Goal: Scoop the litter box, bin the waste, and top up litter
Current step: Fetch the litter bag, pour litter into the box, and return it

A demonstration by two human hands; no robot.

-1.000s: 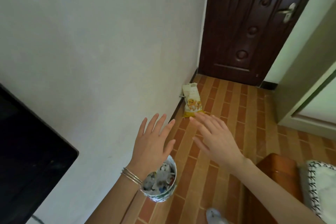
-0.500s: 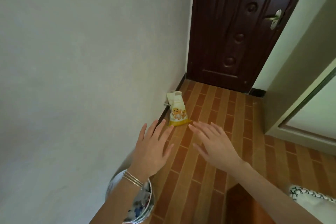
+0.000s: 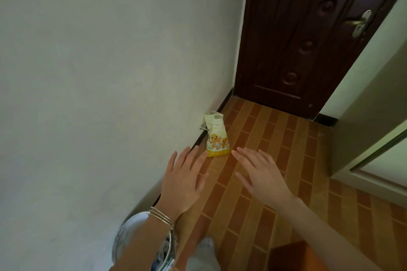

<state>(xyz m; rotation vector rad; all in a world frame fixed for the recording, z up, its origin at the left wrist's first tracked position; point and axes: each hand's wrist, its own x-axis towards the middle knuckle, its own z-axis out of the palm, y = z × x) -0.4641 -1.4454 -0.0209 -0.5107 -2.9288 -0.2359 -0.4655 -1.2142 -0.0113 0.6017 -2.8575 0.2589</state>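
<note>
1. Bag (image 3: 217,138): small soft pouch, cream top, yellow base band, orange cartoon figures printed on the front. The top is crumpled and open. It stands upright on the floor (image 3: 275,145), against the wall (image 3: 110,72).
2. Left hand (image 3: 182,180): flat, fingers spread, holding nothing, fingertips just short of the bag's lower left corner. Thin metal bangles (image 3: 161,216) on the wrist.
3. Right hand (image 3: 262,174): also flat and spread, empty, fingertips just right of the bag's base.
4. Bin (image 3: 123,237): round, shiny rim, well nearer the camera than the bag, partly under the left forearm.
5. Floor: brown brick-pattern tile. Wall: plain matte. Door (image 3: 308,39) beyond the bag: dark carved wood, metal lever handle (image 3: 359,22).
</note>
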